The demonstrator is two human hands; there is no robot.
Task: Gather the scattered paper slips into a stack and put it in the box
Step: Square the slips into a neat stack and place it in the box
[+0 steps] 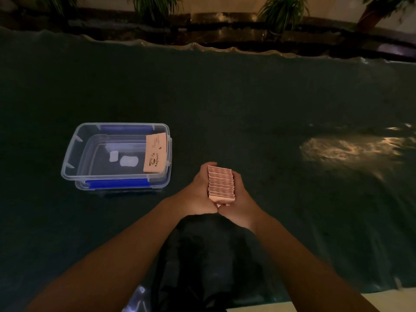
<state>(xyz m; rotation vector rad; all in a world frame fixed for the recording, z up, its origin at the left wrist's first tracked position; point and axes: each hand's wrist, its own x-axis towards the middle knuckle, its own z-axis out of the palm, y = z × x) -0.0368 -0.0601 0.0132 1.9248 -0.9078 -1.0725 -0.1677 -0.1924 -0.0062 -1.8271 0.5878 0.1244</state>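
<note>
The stack of paper slips [221, 183] is pinkish, thin-layered, with edges lined up, and it is pressed between both hands near the middle of the near edge of the surface [270, 104]. The left hand [199, 193] is closed on its left side and the right hand [239, 200] is closed on its right side; the thumbs meet at the near end. The surface is dark green under a clear, shiny, wrinkled plastic sheet. To the left stands the box [69, 154], rectangular, of clear plastic with blue clips. One slip [155, 153] with a printed cup drawing leans against its right inner wall.
</note>
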